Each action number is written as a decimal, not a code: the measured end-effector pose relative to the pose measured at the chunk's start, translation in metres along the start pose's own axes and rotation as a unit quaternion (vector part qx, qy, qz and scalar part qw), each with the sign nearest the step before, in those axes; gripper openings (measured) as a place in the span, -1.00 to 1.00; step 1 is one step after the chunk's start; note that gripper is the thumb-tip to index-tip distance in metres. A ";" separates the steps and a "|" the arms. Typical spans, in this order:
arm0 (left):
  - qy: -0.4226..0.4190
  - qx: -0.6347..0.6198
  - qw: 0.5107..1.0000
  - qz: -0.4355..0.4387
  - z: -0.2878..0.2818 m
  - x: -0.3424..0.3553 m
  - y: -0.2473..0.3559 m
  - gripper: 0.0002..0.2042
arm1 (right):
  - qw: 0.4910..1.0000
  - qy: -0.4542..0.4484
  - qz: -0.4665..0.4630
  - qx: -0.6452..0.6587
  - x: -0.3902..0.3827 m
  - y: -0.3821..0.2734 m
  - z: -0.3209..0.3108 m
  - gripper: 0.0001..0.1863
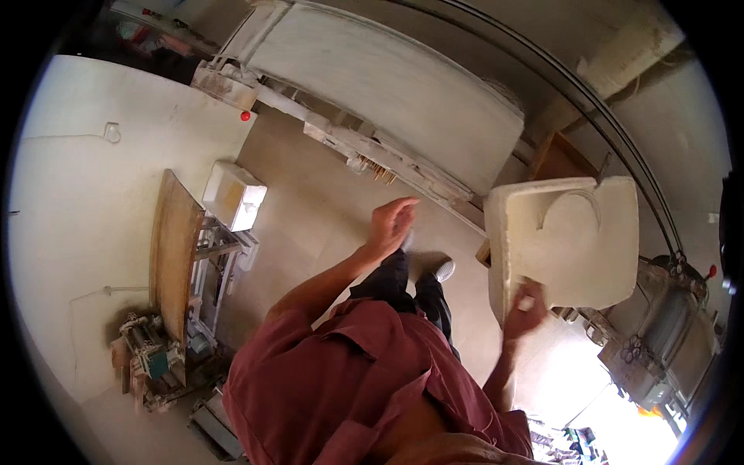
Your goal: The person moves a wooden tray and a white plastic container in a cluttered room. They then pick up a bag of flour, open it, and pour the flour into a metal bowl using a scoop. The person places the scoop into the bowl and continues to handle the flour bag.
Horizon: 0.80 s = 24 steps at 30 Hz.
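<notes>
My left hand (pixel 393 223) hangs in the air over the floor, its index finger stretched out and the other fingers loosely bent. I see nothing held in it. My right hand (pixel 526 308) is further right, its fingers curled round in front of the near edge of a white, foam-like box (pixel 562 271) with a notched rim. A small pale patch shows between those fingers; I cannot make out what it is, nor whether the hand touches the box. Beyond my left hand runs a long machine (pixel 387 85) with a pale, dusty top.
A wooden board (pixel 172 248) leans on a stand at the left, beside a white box (pixel 232 195). Small machinery (pixel 147 353) sits below it. A roller machine (pixel 659 333) stands at the right, by bright light. Dark cables (pixel 573 85) cross the upper right.
</notes>
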<state>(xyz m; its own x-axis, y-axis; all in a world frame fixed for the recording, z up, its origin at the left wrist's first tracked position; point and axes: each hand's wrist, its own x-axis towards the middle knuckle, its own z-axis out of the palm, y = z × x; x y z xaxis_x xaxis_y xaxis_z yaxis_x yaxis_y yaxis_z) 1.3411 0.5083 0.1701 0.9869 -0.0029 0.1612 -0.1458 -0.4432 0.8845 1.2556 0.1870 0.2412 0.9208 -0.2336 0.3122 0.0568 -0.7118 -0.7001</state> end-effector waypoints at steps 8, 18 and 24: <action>0.083 -0.051 0.967 -0.237 -0.150 -0.090 -0.204 -0.80 | 0.929 -0.301 -0.094 0.195 0.054 -0.146 0.381 -0.80; 0.068 0.006 0.880 -0.470 -0.409 -0.183 -0.418 -0.73 | 0.947 -0.290 0.070 0.116 0.175 -0.163 0.806 -0.78; 0.105 -0.087 0.787 -0.602 -0.467 -0.217 -0.440 -0.72 | 0.940 -0.324 0.105 0.021 0.159 -0.167 0.832 -0.74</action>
<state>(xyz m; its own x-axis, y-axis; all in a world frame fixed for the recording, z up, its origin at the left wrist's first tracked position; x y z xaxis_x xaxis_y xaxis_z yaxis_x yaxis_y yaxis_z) 1.1593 1.1231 -0.0498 0.3860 0.4815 -0.7869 0.8609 0.1186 0.4948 1.7132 0.8196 -0.1263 0.9540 0.0958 -0.2840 -0.1509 -0.6653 -0.7312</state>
